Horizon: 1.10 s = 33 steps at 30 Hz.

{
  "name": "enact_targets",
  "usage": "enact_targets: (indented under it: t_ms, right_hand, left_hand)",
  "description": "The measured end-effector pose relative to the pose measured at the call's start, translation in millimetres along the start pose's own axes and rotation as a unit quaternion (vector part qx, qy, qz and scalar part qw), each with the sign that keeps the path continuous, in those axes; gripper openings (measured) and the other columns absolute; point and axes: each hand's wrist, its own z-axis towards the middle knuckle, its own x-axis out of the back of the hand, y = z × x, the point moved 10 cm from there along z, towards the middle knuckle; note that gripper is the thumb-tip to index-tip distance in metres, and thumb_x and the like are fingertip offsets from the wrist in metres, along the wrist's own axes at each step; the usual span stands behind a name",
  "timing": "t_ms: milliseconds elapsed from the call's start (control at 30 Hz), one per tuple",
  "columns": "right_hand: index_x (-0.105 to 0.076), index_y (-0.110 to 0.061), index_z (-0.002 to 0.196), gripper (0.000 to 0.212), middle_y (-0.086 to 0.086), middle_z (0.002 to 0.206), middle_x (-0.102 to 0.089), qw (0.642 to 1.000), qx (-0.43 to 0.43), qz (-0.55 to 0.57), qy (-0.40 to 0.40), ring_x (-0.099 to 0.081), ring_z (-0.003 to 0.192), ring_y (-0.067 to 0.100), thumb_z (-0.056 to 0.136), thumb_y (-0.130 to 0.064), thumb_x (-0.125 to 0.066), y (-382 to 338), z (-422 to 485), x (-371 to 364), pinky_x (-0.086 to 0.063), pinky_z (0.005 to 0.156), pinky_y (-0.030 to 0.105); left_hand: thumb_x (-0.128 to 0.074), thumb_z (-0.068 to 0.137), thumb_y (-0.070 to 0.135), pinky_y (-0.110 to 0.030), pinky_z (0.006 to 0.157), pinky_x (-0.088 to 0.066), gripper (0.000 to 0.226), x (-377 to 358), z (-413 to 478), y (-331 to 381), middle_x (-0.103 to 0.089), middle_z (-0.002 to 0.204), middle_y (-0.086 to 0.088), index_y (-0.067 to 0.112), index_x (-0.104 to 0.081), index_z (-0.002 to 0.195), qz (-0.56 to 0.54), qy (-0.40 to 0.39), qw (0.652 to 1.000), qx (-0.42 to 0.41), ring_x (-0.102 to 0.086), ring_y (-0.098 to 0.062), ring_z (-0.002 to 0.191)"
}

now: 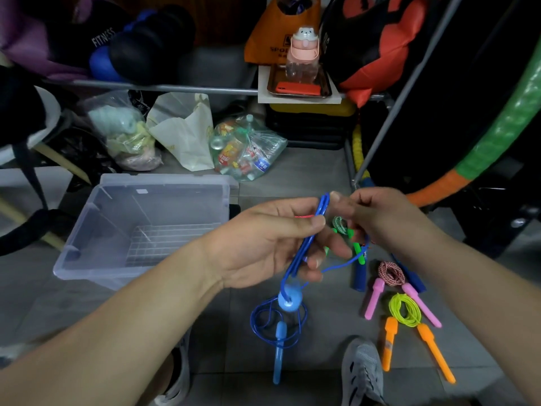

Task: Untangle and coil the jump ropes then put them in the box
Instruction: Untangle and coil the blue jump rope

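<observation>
**Blue cord mid-coil: hazards and legible text**

The left hand (272, 244) grips several folded strands of the blue rope (295, 259) between thumb and curled fingers. The right hand (380, 218), just beside it, pinches the top bend of the same bundle. Below the left hand the cord carries a pale-blue ball (288, 298) and ends in loose loops on the floor around a pale-blue handle (279, 353). The clear plastic box (164, 183) lies to the left of the left hand, open, and no rope shows in it.

Likely faults:
- The hanging ball's weight may drag strands out of the grip if the thumb eases, undoing the folds.
- The floor loops cross one another and may pull into a knot if drawn up quickly.
- One strand passes under the right hand close to a green rope (342, 227) and could snag it.
- Below the right hand, the coiled pink-handled rope (390, 272) and orange-handled rope (405, 309) lie near the trailing cord and could be disturbed.

Writing: "FITNESS" reads on a dark item (102, 36) far above the left hand. An orange bag (281, 45) above both hands shows letters beginning "SPO" — the rest is hidden. Labels in the bag of bottles (248, 150) are too small to read.
</observation>
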Motion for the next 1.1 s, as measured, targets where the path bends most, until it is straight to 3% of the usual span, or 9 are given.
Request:
enact_targets:
  t_ms: [133, 333, 433, 533, 667, 800, 900, 933, 1100]
  right_hand:
    - [-0.063, 0.001, 0.082, 0.051, 0.01, 0.058, -0.056, 0.991, -0.117, 0.042, -0.057, -0.051, 0.049, 0.022, 0.089, -0.05, -0.061, 28, -6, -27, -0.047, 0.048, 0.027]
    - [-0.062, -0.003, 0.082, 0.044, 0.019, 0.068, -0.066, 0.963, -0.156, 0.052, -0.212, -0.066, 0.06, 0.029, 0.086, -0.046, -0.067, 41, -27, -59, -0.055, 0.059, 0.032]
    - [-0.064, -0.002, 0.089, 0.035, 0.023, 0.079, -0.069, 0.939, -0.125, 0.057, -0.315, -0.069, 0.073, 0.033, 0.082, -0.036, -0.072, 33, -38, -66, -0.06, 0.073, 0.042]
    - [-0.07, -0.011, 0.103, 0.022, 0.019, 0.085, -0.071, 0.897, -0.072, 0.091, -0.426, -0.071, 0.083, 0.031, 0.089, -0.027, -0.068, 14, -53, -71, -0.06, 0.078, 0.04]
    - [-0.063, -0.011, 0.122, 0.038, 0.017, 0.082, -0.066, 0.852, 0.017, 0.112, -0.511, -0.068, 0.078, 0.033, 0.089, -0.03, -0.07, -11, -64, -62, -0.054, 0.081, 0.046]
    - [-0.064, 0.0, 0.101, 0.031, 0.012, 0.068, -0.058, 0.87, 0.086, 0.206, -0.44, -0.058, 0.054, 0.018, 0.085, -0.025, -0.073, -31, -50, -45, -0.049, 0.054, 0.027]
    - [-0.051, 0.005, 0.079, 0.037, 0.005, 0.057, -0.047, 0.891, 0.09, 0.339, -0.288, -0.044, 0.05, 0.017, 0.076, -0.021, -0.076, -36, -20, -20, -0.042, 0.051, 0.027]
    - [-0.048, 0.002, 0.076, 0.033, 0.003, 0.055, -0.045, 0.9, 0.087, 0.359, -0.23, -0.04, 0.05, 0.016, 0.076, -0.019, -0.073, -33, -11, -11, -0.04, 0.049, 0.026]
    - [-0.063, -0.012, 0.07, 0.018, 0.007, 0.058, -0.042, 0.969, 0.068, 0.236, -0.009, -0.036, 0.05, 0.015, 0.074, -0.029, -0.069, -7, 10, 15, -0.032, 0.05, 0.027]
  left_hand:
    - [-0.044, 0.098, 0.011, -0.035, 0.069, -0.06, 0.044, 3, 3, 11, -0.073, 0.105, -0.018, 0.012, -0.05, 0.142, -0.11, 0.022, 0.993, -0.047, -0.071, -0.021, 0.074]
    - [-0.037, 0.101, -0.001, -0.041, 0.082, -0.06, 0.046, 48, 0, 47, -0.066, 0.128, -0.019, 0.006, -0.038, 0.146, -0.144, 0.164, 0.958, -0.187, -0.071, -0.032, 0.105]
    - [-0.037, 0.102, -0.006, -0.045, 0.094, -0.056, 0.053, 75, -9, 56, -0.062, 0.135, -0.017, 0.009, -0.03, 0.151, -0.116, 0.231, 0.939, -0.228, -0.066, -0.035, 0.115]
    - [-0.041, 0.101, -0.007, -0.045, 0.099, -0.053, 0.059, 89, -15, 60, -0.061, 0.137, -0.013, 0.015, -0.027, 0.154, -0.046, 0.285, 0.927, -0.241, -0.067, -0.031, 0.115]
    - [-0.042, 0.102, -0.005, -0.041, 0.103, -0.051, 0.059, 79, -15, 56, -0.064, 0.133, -0.011, 0.021, -0.031, 0.153, 0.108, 0.304, 0.922, -0.214, -0.069, -0.027, 0.111]
    - [-0.039, 0.106, 0.008, -0.031, 0.079, -0.059, 0.049, 63, -3, 28, -0.066, 0.128, -0.018, 0.02, -0.032, 0.153, 0.183, 0.258, 0.943, -0.1, -0.072, -0.026, 0.091]
    - [-0.042, 0.106, 0.026, -0.048, 0.072, -0.059, 0.032, 39, 3, 5, -0.064, 0.115, -0.034, 0.017, -0.053, 0.135, 0.184, 0.178, 0.966, -0.039, -0.067, -0.035, 0.077]
    - [-0.042, 0.106, 0.028, -0.045, 0.07, -0.058, 0.033, 29, 4, -1, -0.066, 0.112, -0.033, 0.01, -0.055, 0.13, 0.186, 0.145, 0.972, -0.024, -0.067, -0.035, 0.073]
    - [-0.044, 0.101, 0.022, -0.034, 0.063, -0.059, 0.043, -5, 4, -12, -0.071, 0.098, -0.019, 0.009, -0.048, 0.141, 0.084, 0.026, 0.996, 0.009, -0.062, -0.021, 0.057]
